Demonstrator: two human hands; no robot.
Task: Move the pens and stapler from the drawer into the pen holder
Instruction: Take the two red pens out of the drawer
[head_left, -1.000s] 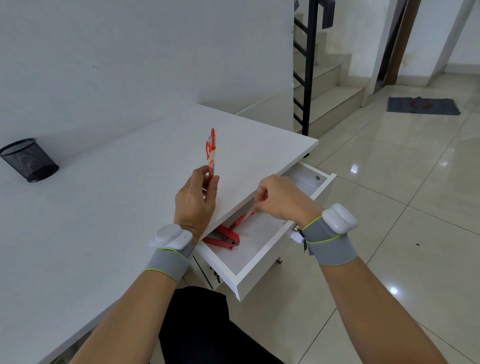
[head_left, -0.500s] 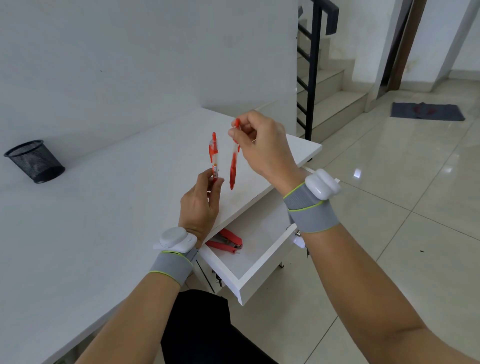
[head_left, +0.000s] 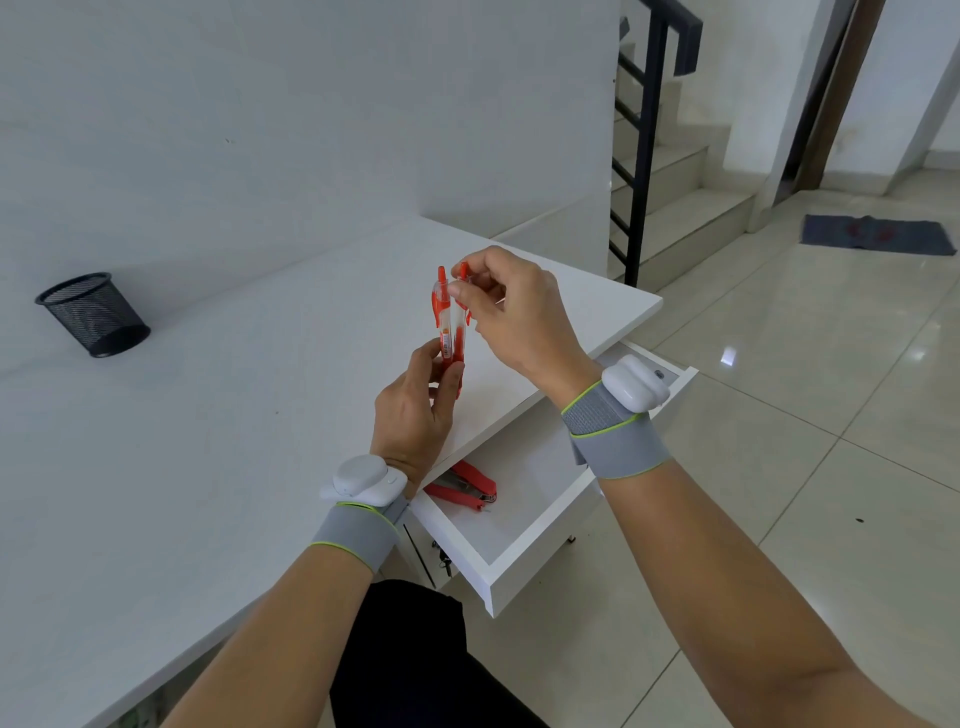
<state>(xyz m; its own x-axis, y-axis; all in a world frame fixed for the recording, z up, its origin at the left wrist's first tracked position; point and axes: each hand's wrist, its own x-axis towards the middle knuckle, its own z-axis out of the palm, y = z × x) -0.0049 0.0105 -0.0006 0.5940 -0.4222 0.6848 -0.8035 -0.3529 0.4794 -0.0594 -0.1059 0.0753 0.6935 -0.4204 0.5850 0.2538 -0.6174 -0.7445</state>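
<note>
- Two orange pens (head_left: 451, 317) are held upright and side by side above the white desk (head_left: 208, 441), just in front of the desk's near edge.
- The lower barrels are clamped between the thumb and fingers of the left hand (head_left: 415, 415); the second pen's top is pinched by the fingertips of the right hand (head_left: 511, 312).
- The step in hand is judged to be the gathering of both pens into one grip, the second being passed to the left hand beside the first.
- The red stapler (head_left: 465, 488) is seen lying in the open drawer (head_left: 524, 551), near its left side, not yet taken.
- The black mesh pen holder (head_left: 93, 314) stands far off to the left on the desk, well apart from both hands, and appears empty from this angle.
- The next move is judged to call for a firm closing of the left fingers on both barrels, a release by the right hand, and then a long reach leftward to drop the pens tip-down into the holder; the stapler would remain to be fetched.
- The desk top is plain, white and smooth, set against a white wall.
- Beyond the desk, glossy pale floor tiles (head_left: 779, 415), a staircase with a black railing (head_left: 644, 156) and a dark mat (head_left: 878, 234) are visible.
</note>
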